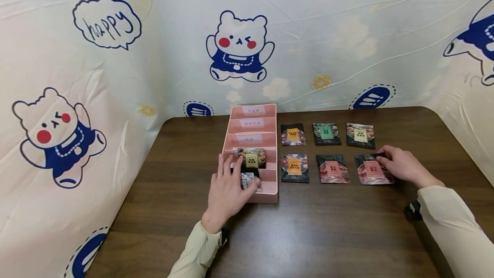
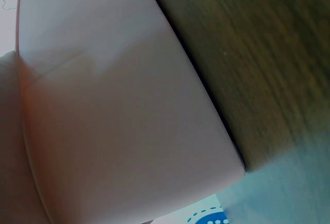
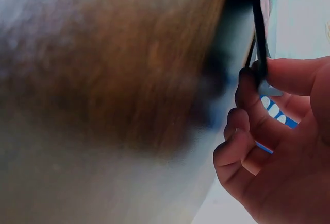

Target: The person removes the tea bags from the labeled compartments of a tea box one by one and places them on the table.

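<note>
My right hand (image 1: 405, 167) pinches the right edge of a black-and-red tea sachet (image 1: 371, 171) at the near right of the sachets. In the right wrist view, thumb and fingertips grip its dark edge (image 3: 261, 38) and the other fingers curl loosely. My left hand (image 1: 228, 192) lies spread over the near left side of a pink divided box (image 1: 272, 198), whose outer wall (image 2: 129, 110) fills the left wrist view. Its thumb is at a grey-white sachet (image 1: 248, 179) in the nearest compartment, partly hidden by the hand. A green-labelled sachet (image 1: 252, 158) leans in the compartment behind.
Right of the box, other sachets lie in two rows: orange (image 1: 293, 134), green (image 1: 326, 134) and pale green (image 1: 360, 135) behind; orange (image 1: 295, 168) and red (image 1: 333, 169) in front. The box's far compartments bear paper labels (image 1: 252, 110). A printed curtain (image 1: 301, 55) hangs behind the wooden table (image 1: 308, 235).
</note>
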### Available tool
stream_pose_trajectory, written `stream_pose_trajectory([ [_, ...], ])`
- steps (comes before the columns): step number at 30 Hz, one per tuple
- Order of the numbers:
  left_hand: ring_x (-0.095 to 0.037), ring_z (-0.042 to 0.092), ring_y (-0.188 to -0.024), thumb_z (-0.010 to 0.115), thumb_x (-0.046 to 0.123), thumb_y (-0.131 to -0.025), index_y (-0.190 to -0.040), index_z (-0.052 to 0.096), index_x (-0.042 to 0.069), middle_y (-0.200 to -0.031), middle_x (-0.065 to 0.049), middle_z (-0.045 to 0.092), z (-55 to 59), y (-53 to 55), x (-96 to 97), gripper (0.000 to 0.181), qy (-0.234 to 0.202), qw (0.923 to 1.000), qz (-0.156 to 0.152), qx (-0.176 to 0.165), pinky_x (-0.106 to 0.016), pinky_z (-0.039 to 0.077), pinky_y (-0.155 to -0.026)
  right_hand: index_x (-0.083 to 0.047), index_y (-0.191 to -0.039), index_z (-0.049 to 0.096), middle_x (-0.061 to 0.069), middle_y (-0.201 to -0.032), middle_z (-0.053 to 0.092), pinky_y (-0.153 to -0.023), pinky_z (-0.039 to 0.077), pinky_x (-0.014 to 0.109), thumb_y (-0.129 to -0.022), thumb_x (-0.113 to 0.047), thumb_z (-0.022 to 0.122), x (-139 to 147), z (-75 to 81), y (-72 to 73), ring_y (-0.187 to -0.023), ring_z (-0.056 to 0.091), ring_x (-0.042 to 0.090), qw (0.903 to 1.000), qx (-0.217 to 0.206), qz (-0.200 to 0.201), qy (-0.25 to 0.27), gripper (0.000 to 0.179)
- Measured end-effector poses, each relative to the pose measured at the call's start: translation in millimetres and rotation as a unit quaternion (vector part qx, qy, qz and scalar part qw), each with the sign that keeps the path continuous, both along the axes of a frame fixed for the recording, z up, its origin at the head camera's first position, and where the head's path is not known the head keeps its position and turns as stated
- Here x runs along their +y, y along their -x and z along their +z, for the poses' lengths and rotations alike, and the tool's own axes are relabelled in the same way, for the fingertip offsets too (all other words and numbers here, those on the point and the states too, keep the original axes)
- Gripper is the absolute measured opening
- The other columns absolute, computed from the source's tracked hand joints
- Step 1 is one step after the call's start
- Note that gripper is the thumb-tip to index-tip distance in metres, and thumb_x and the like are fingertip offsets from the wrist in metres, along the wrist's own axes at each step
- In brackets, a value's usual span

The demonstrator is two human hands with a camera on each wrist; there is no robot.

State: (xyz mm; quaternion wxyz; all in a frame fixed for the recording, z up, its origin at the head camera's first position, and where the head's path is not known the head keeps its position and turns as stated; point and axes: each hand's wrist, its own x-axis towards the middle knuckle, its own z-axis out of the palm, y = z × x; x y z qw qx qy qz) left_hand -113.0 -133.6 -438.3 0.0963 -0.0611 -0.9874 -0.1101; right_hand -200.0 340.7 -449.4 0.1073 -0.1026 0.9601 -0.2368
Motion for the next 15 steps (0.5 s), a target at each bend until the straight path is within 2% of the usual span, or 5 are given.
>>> stream_pose_trajectory([
  [15,-0.041,0.019,-0.147,0.044,0.073,-0.085,-0.143,0.042,0.016,-0.149,-0.015,0.040,0.8,0.4,0.5,0.082,0.000,1.0000,0.002,-0.002,-0.058,0.046,-0.094,0.008,-0.109,0.058,0.008,-0.074,0.055,-0.059,0.037,0.031,-0.093,-0.015,0.056,-4.2,-2.8,5.2,-0.067,0.049,0.021,0.9996,0.011,0.018,-0.019,0.029],
])
